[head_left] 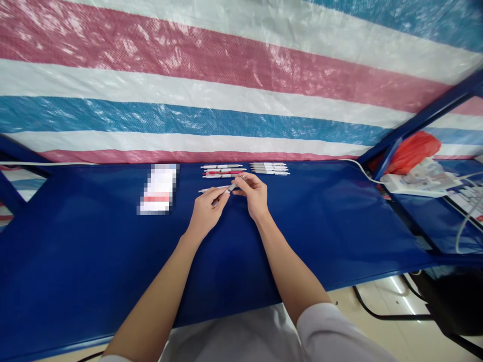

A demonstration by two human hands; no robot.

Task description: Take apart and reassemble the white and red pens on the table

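Both my hands meet over the blue table [94, 261] and pinch one white pen [228, 189] between them. My left hand [207, 210] grips its lower end. My right hand [255, 193] closes on its upper end near the tip. Just behind my hands lies a row of white and red pens [222, 171], and to the right of it a second row of white pens [269, 168]. One more white pen [207, 190] lies on the table by my left fingers.
A blurred white and red card or box [159, 189] lies left of the pens. A striped tarp [226, 75] hangs behind the table. At the right are a white cable [360, 168], a red bag [413, 150] and a second blue table [433, 221] with clutter.
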